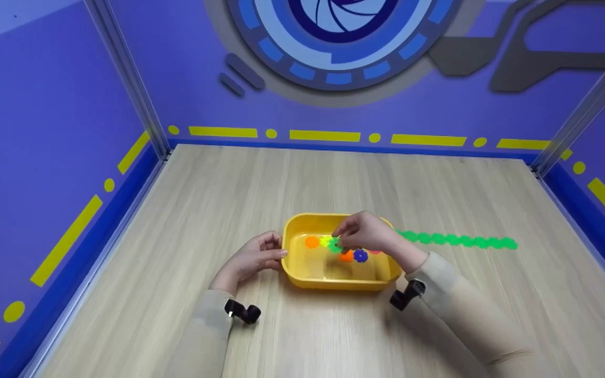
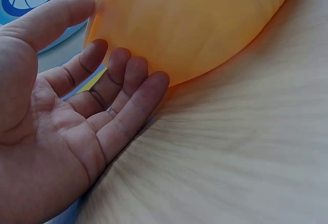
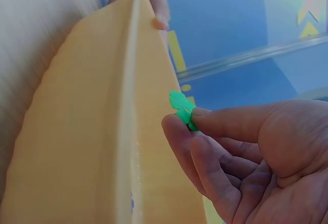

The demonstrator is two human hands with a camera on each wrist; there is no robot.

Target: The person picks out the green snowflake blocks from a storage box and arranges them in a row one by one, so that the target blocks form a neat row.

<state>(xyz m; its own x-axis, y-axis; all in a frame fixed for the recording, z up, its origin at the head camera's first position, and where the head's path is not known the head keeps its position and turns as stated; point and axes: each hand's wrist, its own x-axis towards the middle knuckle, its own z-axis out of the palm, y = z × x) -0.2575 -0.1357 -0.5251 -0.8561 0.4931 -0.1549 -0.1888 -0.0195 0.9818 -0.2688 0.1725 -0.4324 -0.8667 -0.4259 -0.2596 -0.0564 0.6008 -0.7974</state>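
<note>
My left hand (image 1: pixel 252 258) holds the left end of a yellow plastic bin (image 1: pixel 329 285), thumb at the rim and curled fingertips on the outer wall. In the left wrist view those fingertips touch the bin's wall (image 2: pixel 195 29) from outside. Over the bin, my right hand (image 1: pixel 368 231) pinches a green flower-shaped disc (image 3: pixel 182 108) between thumb and index finger. Below it in the bin lie an orange disc (image 1: pixel 312 242), a yellow disc (image 1: pixel 325 241), another orange disc (image 1: pixel 346 257) and a dark blue flower-shaped disc (image 1: pixel 360 255). A pink piece (image 1: pixel 375 252) is partly hidden by the right hand.
A straight row of linked green discs (image 1: pixel 460 240) lies on the wooden table (image 1: pixel 229 184), running right from behind the bin. Blue-purple panels (image 1: pixel 187 94) with metal corner posts (image 1: pixel 129 73) enclose the table at the back and both sides.
</note>
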